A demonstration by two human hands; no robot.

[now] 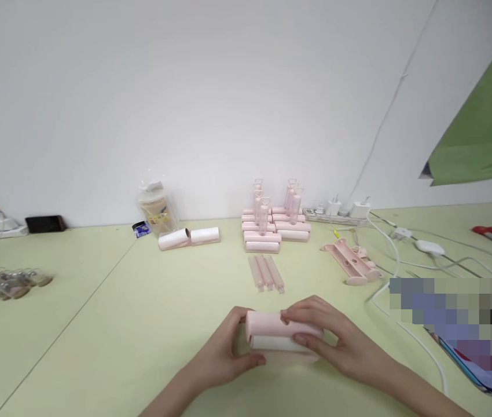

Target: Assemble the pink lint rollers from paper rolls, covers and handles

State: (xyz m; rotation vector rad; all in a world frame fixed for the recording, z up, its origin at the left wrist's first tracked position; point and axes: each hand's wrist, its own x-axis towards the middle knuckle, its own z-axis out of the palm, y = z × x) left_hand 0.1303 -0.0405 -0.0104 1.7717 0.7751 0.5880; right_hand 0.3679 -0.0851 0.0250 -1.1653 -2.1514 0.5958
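Observation:
In front of me a pink lint roller head [265, 323] with a white roll [272, 343] lies across both hands, a round hole in its upper side. My left hand [216, 352] curls around the left end, fingers behind and thumb at the lower front. At the right end, my right hand [342, 339] grips it, a fingertip beside the hole and the thumb on the white roll. Beyond them lie several pale pink translucent handles [265, 272]. Farther back, finished-looking pink lint rollers [258, 227] stand grouped, their handles upright with loops on top.
Two white paper rolls [205, 234] lie near a plastic bag [158, 211]. Loose pink casings [350, 262] sit right of the rollers. White cables [397, 255] and chargers [359, 208] spread along the right. A dark phone [46, 224] leans at the wall; small glass-like items [7, 284] are left.

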